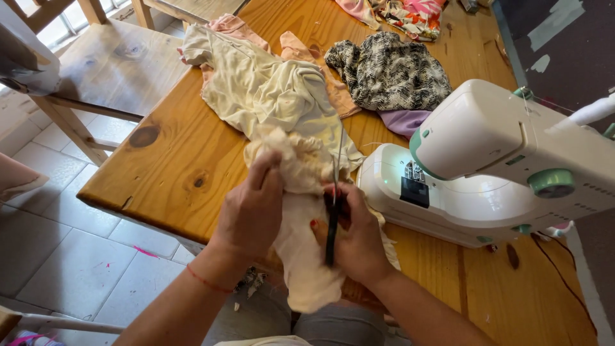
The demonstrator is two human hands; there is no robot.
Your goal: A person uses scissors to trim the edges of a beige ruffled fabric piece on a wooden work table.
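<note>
A cream-coloured cloth [272, 96] lies bunched on the wooden table [173, 160] and hangs over its near edge. My left hand [253, 208] pinches a crumpled fold of that cloth near the table's edge. My right hand [355, 237] holds black-handled scissors [333, 211], blades pointing away from me over the cloth. Both hands are close together, just left of a white sewing machine [500, 160].
A black-and-white patterned fabric [391, 70], a lilac piece [403, 120], peach cloth [301, 48] and colourful fabric [403, 13] lie at the back of the table. A wooden chair [109, 64] stands to the left on a tiled floor with scraps [250, 282].
</note>
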